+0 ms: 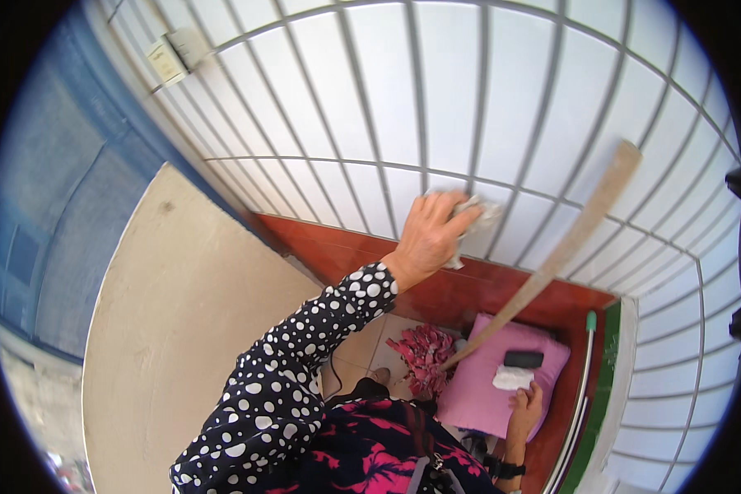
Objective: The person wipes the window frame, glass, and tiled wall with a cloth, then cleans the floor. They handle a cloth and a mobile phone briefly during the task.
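Note:
My left hand [429,231], at the end of a black sleeve with white dots, grips a crumpled whitish cloth [478,216] against the white tiled wall [444,142]. Low on the right, my right hand [525,404] has its fingers apart over a pink cushion [481,395], at the edge of a folded white cloth or tissue [512,378]. A small black object [523,359] lies on the cushion just beyond that cloth. Whether the right fingertips touch the white cloth is hard to tell.
A wooden pole [556,259] slants across in front of the wall, its lower end at a red cloth mop head [423,358]. A beige panel or slab [204,321] fills the left. A metal pole with a green cap [591,321] stands at the right. A switch box [167,60] is on the wall.

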Demonstrator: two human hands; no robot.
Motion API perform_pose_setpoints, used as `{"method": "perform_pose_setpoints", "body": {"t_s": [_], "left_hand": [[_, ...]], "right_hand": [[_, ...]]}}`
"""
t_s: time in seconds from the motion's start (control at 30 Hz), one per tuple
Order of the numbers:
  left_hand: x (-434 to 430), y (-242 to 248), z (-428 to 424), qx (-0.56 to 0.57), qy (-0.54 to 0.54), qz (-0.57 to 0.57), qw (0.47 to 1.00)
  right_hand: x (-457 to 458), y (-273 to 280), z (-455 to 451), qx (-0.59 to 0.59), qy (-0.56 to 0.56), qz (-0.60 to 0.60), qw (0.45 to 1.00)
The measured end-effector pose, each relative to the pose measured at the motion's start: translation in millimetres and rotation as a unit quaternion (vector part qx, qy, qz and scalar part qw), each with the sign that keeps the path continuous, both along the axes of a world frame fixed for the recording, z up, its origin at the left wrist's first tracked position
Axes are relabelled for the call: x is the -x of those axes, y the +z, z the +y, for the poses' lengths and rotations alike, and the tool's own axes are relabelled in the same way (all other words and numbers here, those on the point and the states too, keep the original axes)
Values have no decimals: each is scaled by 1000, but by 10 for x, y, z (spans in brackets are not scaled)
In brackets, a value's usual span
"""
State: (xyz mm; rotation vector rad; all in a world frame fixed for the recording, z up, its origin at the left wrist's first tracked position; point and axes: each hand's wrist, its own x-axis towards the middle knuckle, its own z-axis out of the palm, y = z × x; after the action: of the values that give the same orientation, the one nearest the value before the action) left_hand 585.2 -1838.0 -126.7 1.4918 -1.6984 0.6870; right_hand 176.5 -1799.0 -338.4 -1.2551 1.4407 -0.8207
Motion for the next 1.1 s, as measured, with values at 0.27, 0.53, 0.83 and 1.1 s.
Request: {"method": "perform_pose_setpoints", "body": {"t_s": [0.27,0.53,0.83,1.1], "left_hand": [[-522,1982,-447,375,114,-65,918],[-1038,910,-190,204,132,-131,961],[-1966,-193,879,39,201,-196,959],[-2645,183,1349,117,195,1,974]], "right_hand": [[-363,-115,-88,34,85,23,996],[-564,-103,6,14,189,170,967],[-720,-154,31,6,164,185,969],[-940,-310,88,-33,169,182,968]]}}
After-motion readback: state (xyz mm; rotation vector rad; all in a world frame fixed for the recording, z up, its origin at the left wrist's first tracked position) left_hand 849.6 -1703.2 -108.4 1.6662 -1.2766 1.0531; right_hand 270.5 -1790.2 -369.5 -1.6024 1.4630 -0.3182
